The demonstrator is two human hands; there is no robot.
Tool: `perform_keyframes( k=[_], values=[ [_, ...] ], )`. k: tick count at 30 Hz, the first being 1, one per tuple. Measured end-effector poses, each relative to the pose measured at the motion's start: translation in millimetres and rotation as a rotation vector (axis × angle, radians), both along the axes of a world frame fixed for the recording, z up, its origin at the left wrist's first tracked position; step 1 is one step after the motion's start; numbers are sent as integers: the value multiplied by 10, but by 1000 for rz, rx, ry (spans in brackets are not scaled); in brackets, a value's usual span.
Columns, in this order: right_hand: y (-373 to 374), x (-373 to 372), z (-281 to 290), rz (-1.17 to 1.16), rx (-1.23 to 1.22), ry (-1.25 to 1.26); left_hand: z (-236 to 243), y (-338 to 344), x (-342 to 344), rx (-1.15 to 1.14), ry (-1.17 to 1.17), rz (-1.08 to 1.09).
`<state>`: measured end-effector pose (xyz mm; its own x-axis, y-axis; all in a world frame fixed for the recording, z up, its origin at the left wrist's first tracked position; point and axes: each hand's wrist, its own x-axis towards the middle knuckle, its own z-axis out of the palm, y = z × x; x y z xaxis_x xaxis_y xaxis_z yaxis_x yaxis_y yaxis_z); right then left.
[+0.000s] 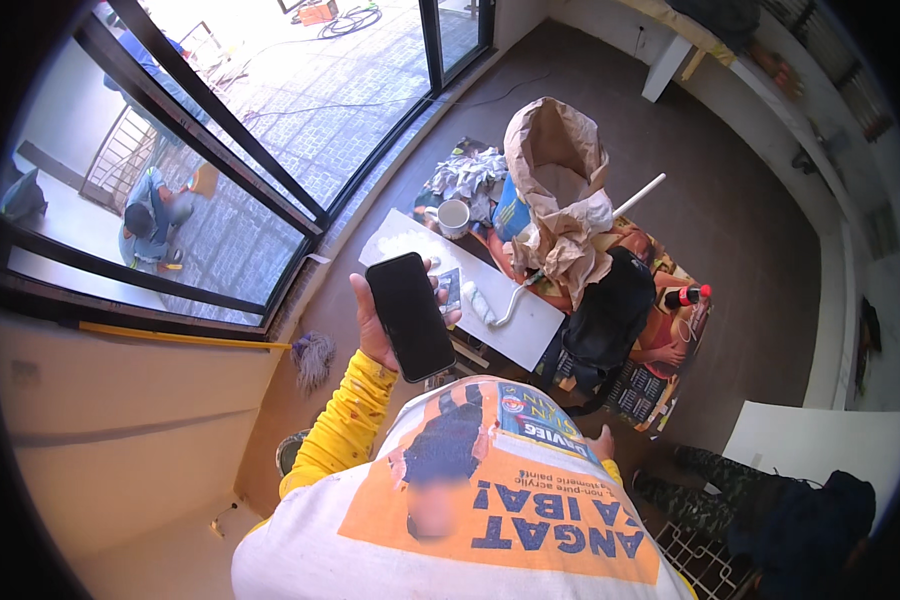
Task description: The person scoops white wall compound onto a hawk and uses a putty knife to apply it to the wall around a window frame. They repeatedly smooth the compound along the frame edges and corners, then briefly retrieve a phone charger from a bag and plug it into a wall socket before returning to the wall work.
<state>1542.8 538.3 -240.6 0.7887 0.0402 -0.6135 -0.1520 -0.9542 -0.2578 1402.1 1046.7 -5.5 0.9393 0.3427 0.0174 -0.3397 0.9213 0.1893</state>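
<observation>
My left hand [375, 325] is closed round a black smartphone [410, 315], its dark screen facing up. The fingers curl over the phone's right edge, and a yellow sleeve covers that forearm. Low at my right side, my right hand [600, 443] shows only in part past my printed white shirt [420, 520]; whether it holds anything is hidden. Beyond the phone lies a white board [525, 335] with a paint roller [482, 303] on it. A white cup [453, 218] stands near the board's far end.
An open brown paper bag [560, 150] and a black backpack [610, 310] stand past the board. A red-capped bottle [688, 296] lies on a printed sheet. A mop head [313, 360] rests by the left wall. Through the glass doors, a person [148, 220] crouches outside.
</observation>
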Motion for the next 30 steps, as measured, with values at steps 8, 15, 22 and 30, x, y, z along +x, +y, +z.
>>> perform_keyframes(
  k=[8, 15, 22, 30],
  values=[
    [-696, 212, -127, -127, 39, 6, -115, -359, 7, -40, 94, 78],
    [-538, 623, -308, -57, 189, -77, -116, -541, 49, -20, 136, 104],
    [-503, 679, -242, -30, 193, -120, -179, -484, 57, -7, 123, 80],
    [-78, 198, 23, -50, 212, -184, -289, -176, 90, -73, 101, -39]
  ],
)
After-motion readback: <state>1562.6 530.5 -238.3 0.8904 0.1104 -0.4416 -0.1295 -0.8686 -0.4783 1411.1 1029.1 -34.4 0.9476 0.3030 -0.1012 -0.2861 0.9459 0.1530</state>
